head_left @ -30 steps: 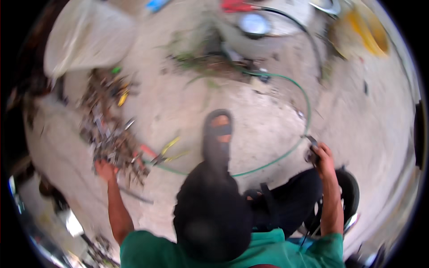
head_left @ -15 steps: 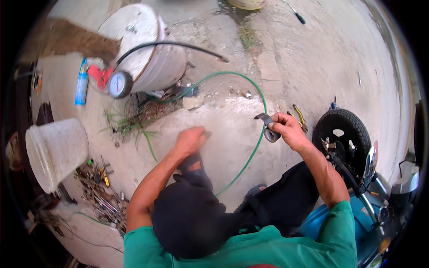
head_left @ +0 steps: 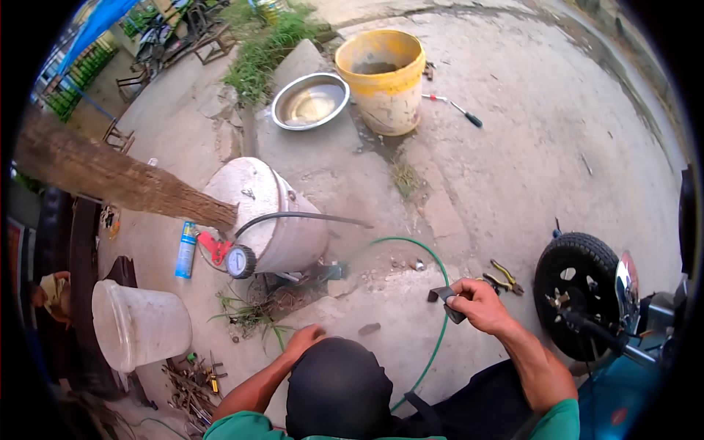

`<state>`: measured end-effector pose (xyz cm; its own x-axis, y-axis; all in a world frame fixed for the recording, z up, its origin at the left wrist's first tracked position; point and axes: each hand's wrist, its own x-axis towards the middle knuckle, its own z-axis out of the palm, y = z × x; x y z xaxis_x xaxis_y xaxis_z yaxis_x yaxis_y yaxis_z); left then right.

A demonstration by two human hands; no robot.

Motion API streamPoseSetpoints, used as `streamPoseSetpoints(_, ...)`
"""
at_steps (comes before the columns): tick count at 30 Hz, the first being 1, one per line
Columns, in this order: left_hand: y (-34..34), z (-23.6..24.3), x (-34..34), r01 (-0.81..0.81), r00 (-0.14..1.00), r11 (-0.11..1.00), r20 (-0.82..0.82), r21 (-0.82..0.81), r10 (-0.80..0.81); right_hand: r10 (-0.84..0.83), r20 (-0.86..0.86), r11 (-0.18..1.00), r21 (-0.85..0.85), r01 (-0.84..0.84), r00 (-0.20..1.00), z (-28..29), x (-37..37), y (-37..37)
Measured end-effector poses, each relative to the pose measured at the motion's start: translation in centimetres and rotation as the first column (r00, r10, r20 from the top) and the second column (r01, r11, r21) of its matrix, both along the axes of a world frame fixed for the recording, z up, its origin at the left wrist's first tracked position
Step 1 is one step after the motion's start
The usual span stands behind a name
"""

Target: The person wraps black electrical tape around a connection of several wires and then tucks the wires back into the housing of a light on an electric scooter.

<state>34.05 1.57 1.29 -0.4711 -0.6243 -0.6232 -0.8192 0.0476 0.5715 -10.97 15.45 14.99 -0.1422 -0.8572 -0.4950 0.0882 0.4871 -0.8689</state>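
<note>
Concrete ground (head_left: 392,301) spreads under everything, cracked, with a broken step edge running up past the white lidded drum (head_left: 293,246). Drum bounds the far left side of the working area; motorcycle wheel (head_left: 576,293) bounds the right, well apart from both hands. Dark-clad knee (head_left: 337,385) rises at near centre and closes off the space just below the left hand.

Green hose (head_left: 440,343) arcs between the hands, bowing rightward, and runs beneath the right hand's fingertips; contact not determinable.

Right hand (head_left: 477,304): thumb and fingers pinch a dark strip (head_left: 443,295). Strip lies left of the knuckles, bent near the thumb, free end pointing left across the hose line. Right hand is clearly the nearer one to it. Left hand (head_left: 304,339): low, left of the hose, fingers apparently curled; cannot tell whether it grips anything.

Pliers (head_left: 507,279) with yellow handles lie just beyond the right hand. Small grey piece (head_left: 369,329) rests on concrete, nearer the left hand, long axis roughly sideways.
</note>
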Motion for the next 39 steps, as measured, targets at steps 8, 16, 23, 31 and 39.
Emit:
streamPoseSetpoints(8, 21.6, 4.6, 28.4, -0.831, 0.554, 0.479, 0.487, 0.282, 0.675, 0.266, 0.108, 0.956, -0.159, -0.248, 0.958, -0.2, 4.5, -3.8)
streamPoseSetpoints(16, 28.0, 3.4, 26.5, -0.931, 0.360, 0.303, 0.368, 0.203, 0.857, 0.367, 0.004, 0.922, -0.133, -0.363, 0.930, 0.3, 5.1, -2.6)
streamPoseSetpoints(23, 27.9, 2.2, 24.2, -0.936, 0.331, 0.263, 0.329, 0.235, 0.884, 0.335, -0.023, 0.936, -0.110, -0.335, 0.942, 0.1, 4.4, -1.9)
streamPoseSetpoints(31, 28.0, 1.6, 23.3, -0.941, 0.291, 0.210, 0.318, 0.264, 0.902, 0.350, -0.045, 0.930, -0.099, -0.353, 0.936, 1.9, 5.0, -3.1)
streamPoseSetpoints(39, 25.3, 4.5, 26.2, -0.925, 0.166, 0.046, 0.292, 0.377, 0.942, 0.298, 0.003, 0.935, -0.200, -0.291, 0.955, 0.7, 3.9, -3.5)
